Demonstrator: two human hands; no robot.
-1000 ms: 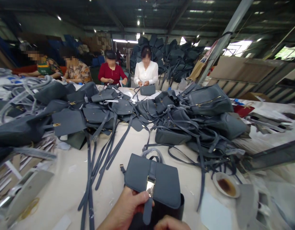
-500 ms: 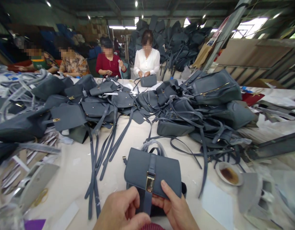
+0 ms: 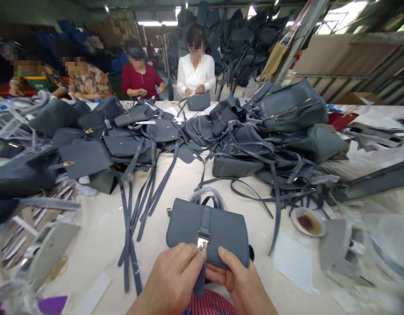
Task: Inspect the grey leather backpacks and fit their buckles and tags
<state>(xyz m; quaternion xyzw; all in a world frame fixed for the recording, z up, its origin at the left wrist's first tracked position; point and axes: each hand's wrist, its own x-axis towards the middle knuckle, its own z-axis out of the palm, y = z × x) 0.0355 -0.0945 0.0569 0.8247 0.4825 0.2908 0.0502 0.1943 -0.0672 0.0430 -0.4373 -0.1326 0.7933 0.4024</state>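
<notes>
A dark blue-grey handbag (image 3: pixel 185 223) lies in front of me with its flap toward me. Down the middle of the flap runs a strap with a gold buckle (image 3: pixel 202 245), and the strap's loose end (image 3: pixel 199 283) hangs below it. My left hand (image 3: pixel 173 273) is closed at the buckle's left side, its fingers pinching the strap there; the fingertips are partly hidden. My right hand (image 3: pixel 239 280) grips the flap's lower right edge, thumb on top and fingers underneath. A clear-wrapped handle (image 3: pixel 218 199) rises behind the flap.
Across the table lies a heap of similar bags (image 3: pixel 241 148), with long straps (image 3: pixel 126 236) trailing toward me. To the right are a dish of brown stuff (image 3: pixel 308 222) and a pale sheet (image 3: pixel 293 262). Paper strips (image 3: pixel 27 223) lie left. Several co-workers sit opposite, one in white (image 3: pixel 197 74) handling a bag.
My left hand has moved up from below the flap to the buckle and strap. The flap has come down lower over the bag's front. My right hand keeps its grip.
</notes>
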